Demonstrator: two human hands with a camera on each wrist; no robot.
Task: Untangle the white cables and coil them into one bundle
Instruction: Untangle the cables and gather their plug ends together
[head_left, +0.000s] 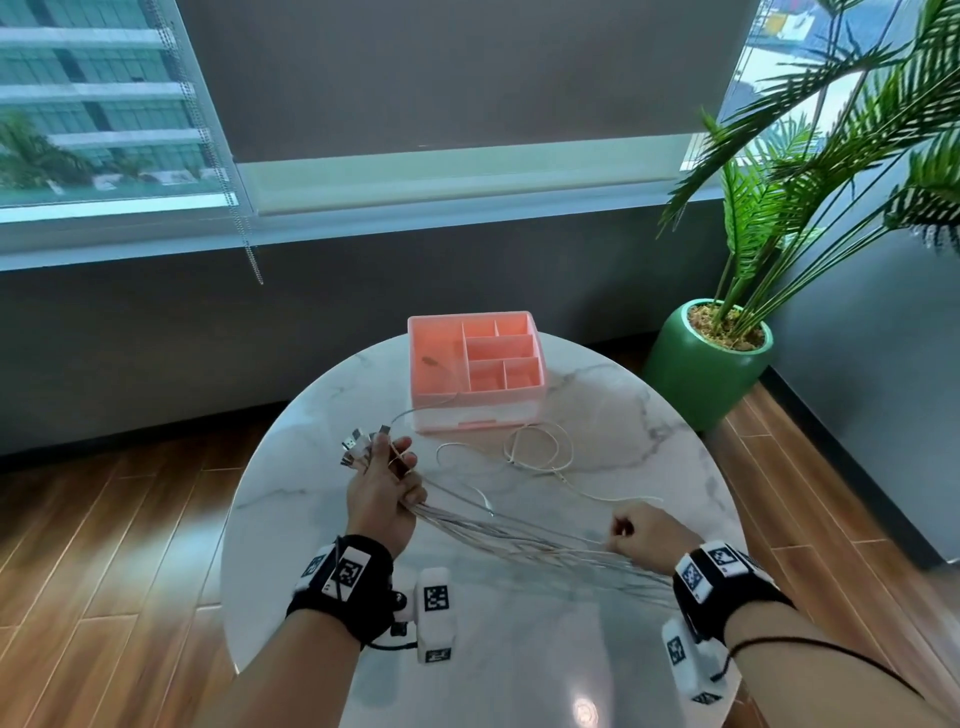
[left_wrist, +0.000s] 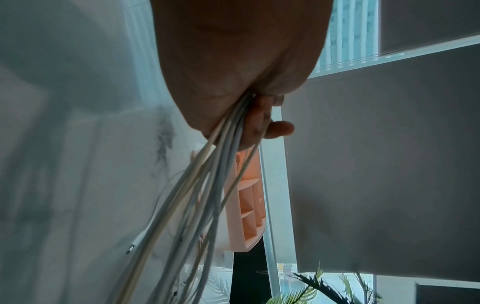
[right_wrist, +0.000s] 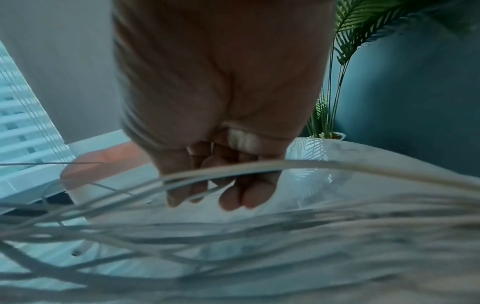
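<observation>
Several white cables (head_left: 519, 540) stretch over the round marble table (head_left: 649, 441) between my two hands. My left hand (head_left: 387, 483) grips their plug ends, and the USB plugs (head_left: 358, 441) stick out past its fingers. In the left wrist view the cables (left_wrist: 207, 195) fan out from under the left hand (left_wrist: 259, 123). My right hand (head_left: 636, 535) is curled round the strands near the table's right side. In the right wrist view a cable (right_wrist: 233, 170) crosses the curled fingers (right_wrist: 233, 197) of that hand. Loose cable loops (head_left: 540, 449) lie beyond the hands.
A pink divided organizer box (head_left: 475, 369) stands at the far side of the table, with one cable end trailing into it. A potted palm in a green pot (head_left: 706, 364) is on the floor at the right. Wooden floor surrounds the table.
</observation>
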